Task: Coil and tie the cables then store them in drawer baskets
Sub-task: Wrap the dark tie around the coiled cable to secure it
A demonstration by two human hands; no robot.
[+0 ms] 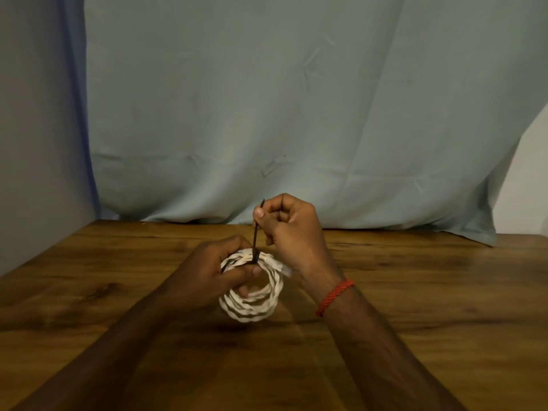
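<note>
A white cable point(252, 304) is wound into a round coil and held just above the wooden table point(415, 292). My left hand point(207, 277) grips the coil's far left side, thumb on top and fingers through the ring. A thin dark tie point(256, 232) is wrapped round the top of the coil, and its free end stands up. My right hand point(290, 229) pinches that free end between thumb and forefinger, above and to the right of the coil. A clear plug end point(281, 266) of the cable sticks out to the right, under the right hand.
A pale blue-grey cloth point(296, 114) hangs behind the table and its hem lies on the far edge. A grey wall point(35, 143) stands at the left. A red thread band point(335, 296) circles my right wrist. No drawer or basket is in view.
</note>
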